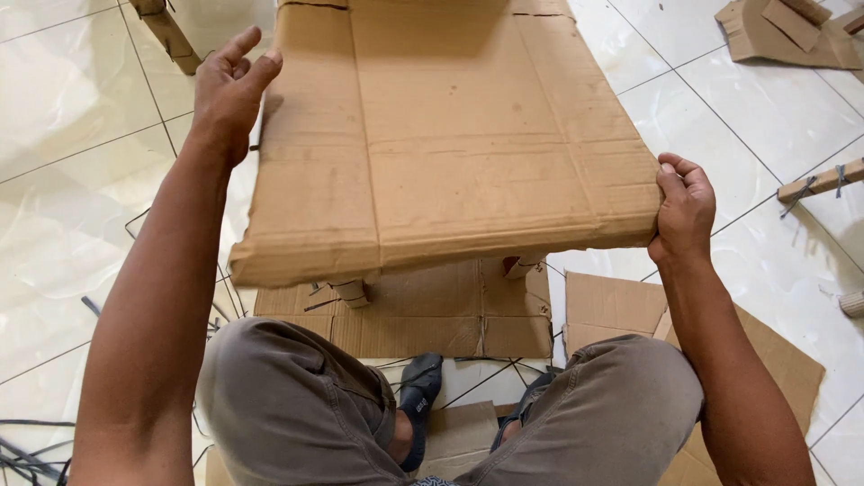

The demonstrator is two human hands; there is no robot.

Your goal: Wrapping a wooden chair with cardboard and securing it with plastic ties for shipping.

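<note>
Glossy white floor tiles (72,135), cardboard offcuts (783,31) at upper right. Mid-frame: large corrugated cardboard panel (450,135), held level above knees. Left hand (229,90) open, flat against left edge; right hand (684,211) clamped on lower-right corner. Positioning step, seemingly; next calls for steady two-sided hold.

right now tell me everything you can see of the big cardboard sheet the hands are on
The big cardboard sheet is brown corrugated board, creased into panels with worn, slightly torn edges. It is held roughly flat above the white tiled floor, over the person's knees. The left hand rests at its left edge, fingers spread; the right hand grips its near right corner. Rolled cardboard pieces show under its near edge.
</note>
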